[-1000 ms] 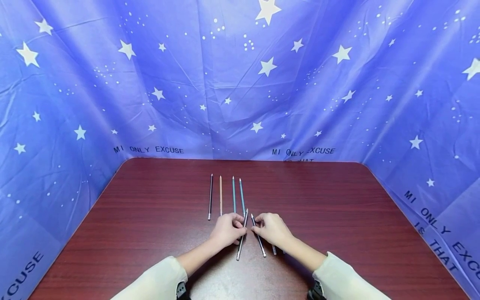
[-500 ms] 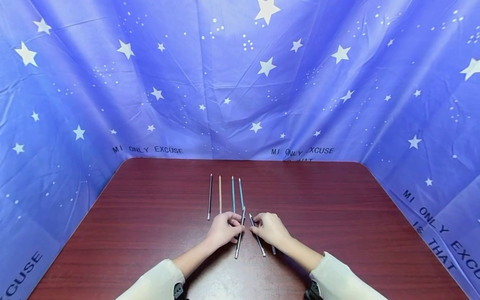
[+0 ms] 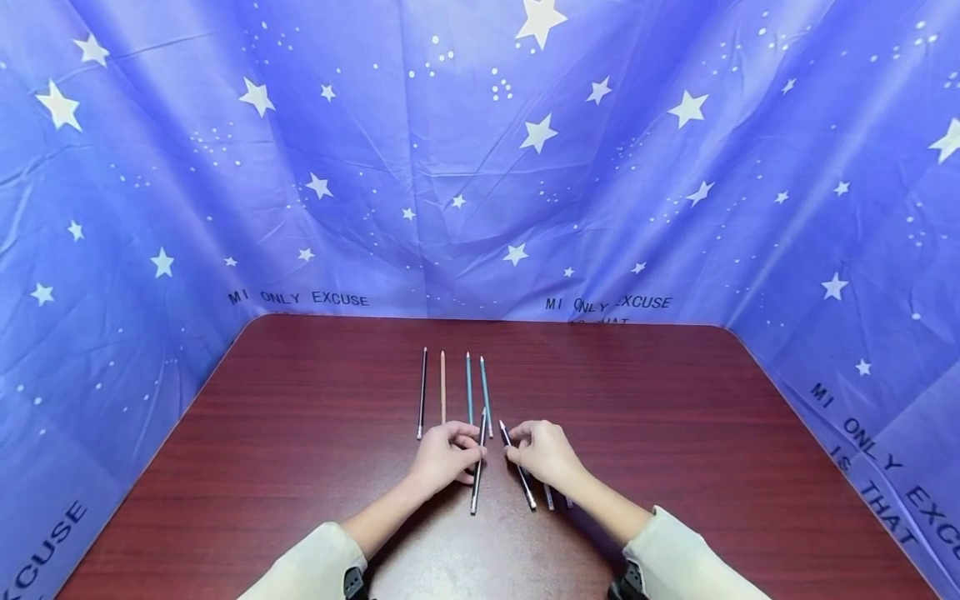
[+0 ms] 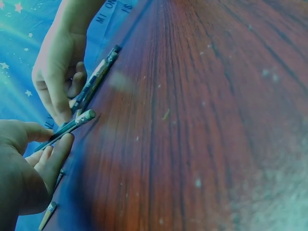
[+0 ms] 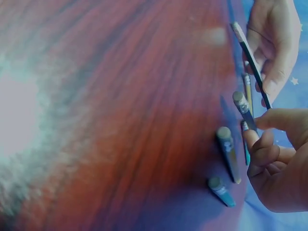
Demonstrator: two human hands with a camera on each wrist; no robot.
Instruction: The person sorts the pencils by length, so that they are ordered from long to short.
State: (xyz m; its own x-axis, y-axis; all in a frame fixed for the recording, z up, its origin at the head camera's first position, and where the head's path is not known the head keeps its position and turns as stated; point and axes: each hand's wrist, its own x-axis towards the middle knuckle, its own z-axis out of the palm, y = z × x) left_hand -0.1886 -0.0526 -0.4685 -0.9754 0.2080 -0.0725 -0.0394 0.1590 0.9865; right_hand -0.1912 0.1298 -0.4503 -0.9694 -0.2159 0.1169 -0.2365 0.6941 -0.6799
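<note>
In the head view, my left hand (image 3: 446, 455) pinches a dark pencil (image 3: 477, 475) between thumb and fingers, its eraser end toward me. My right hand (image 3: 547, 455) pinches another dark pencil (image 3: 524, 482), slanted the opposite way; the two held pencils stand apart. Beyond my left hand lie a black pencil (image 3: 422, 392), a light wood-coloured pencil (image 3: 442, 383) and two teal pencils (image 3: 469, 383), side by side. Under my right hand, two more pencils are partly hidden; the right wrist view shows them as a tan pencil (image 5: 229, 156) and a teal pencil (image 5: 221, 192).
The pencils lie on a reddish-brown wooden table (image 3: 315, 392). A blue star-patterned cloth (image 3: 405, 167) hangs behind the table and along both sides. Light sleeves (image 3: 315, 554) and dark wrist straps show at the near edge.
My left hand has shifted slightly left with its pencil, baring the lower end of the nearest teal pencil. The pencil in my right hand has tilted a little more.
</note>
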